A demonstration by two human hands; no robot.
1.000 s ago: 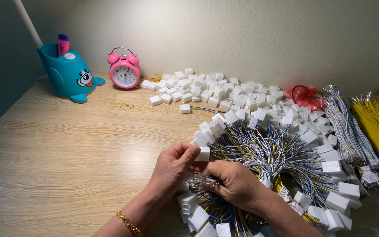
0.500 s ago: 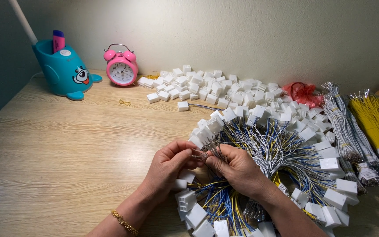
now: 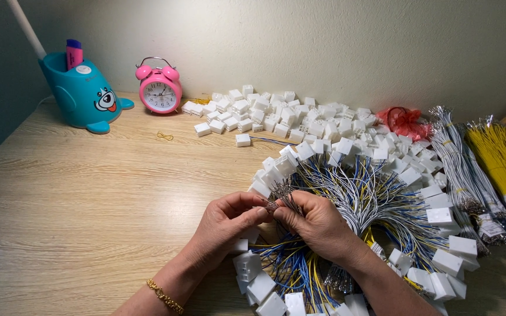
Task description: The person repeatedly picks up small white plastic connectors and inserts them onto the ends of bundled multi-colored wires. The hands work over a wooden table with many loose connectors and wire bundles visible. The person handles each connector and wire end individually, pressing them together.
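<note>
**Pinching thin wire ends over a big harness pile**

Both hands meeting mid-table: left hand [image 3: 225,217] and right hand [image 3: 317,225] closed fingertip to fingertip on a small bunch of thin wires [image 3: 281,196] with bare metal tips, held just above the wooden table [image 3: 77,199]. Looks featherlight and floppy, sagging anywhere unsupported, with tips probably sharp-ish and easy to bend. Best held close behind the metal ends, pinched rather than squeezed.

Right under and beside the hands, a fanned heap of wired white connectors [image 3: 382,193] in blue, yellow and white. Further back, loose white plastic housings [image 3: 276,114], hard and light, likely a bit slick. Off to the right, bundled yellow wires [image 3: 499,158]. Far left, a pink alarm clock [image 3: 160,92] and a teal pen holder [image 3: 83,96].
</note>
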